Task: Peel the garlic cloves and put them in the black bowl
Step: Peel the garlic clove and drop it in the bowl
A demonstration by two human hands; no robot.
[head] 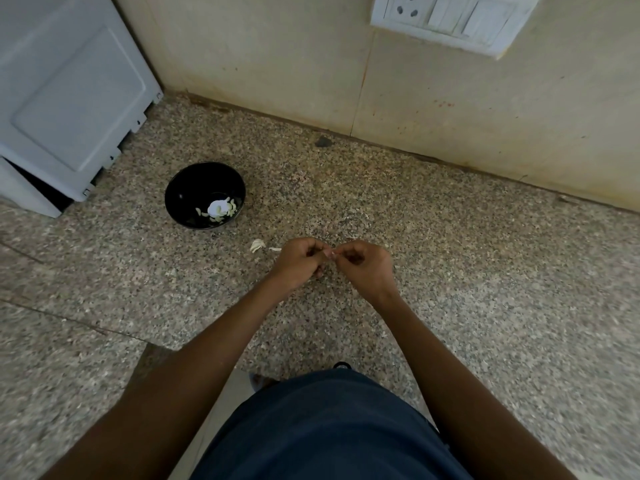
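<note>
Both my left hand point(299, 261) & right hand point(360, 263) pinch small pale garlic clove point(328, 253); risk: slips onto speckled granite counter point(450, 271), missing round black bowl point(180, 192).

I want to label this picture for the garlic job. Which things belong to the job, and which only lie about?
For the job:
- left hand and right hand, fingertips together, pinching something small, too small to identify
- black bowl with peeled cloves inside
- garlic pieces on the counter

Lying about:
- white appliance
- wall socket
- dark speck near the wall
</note>
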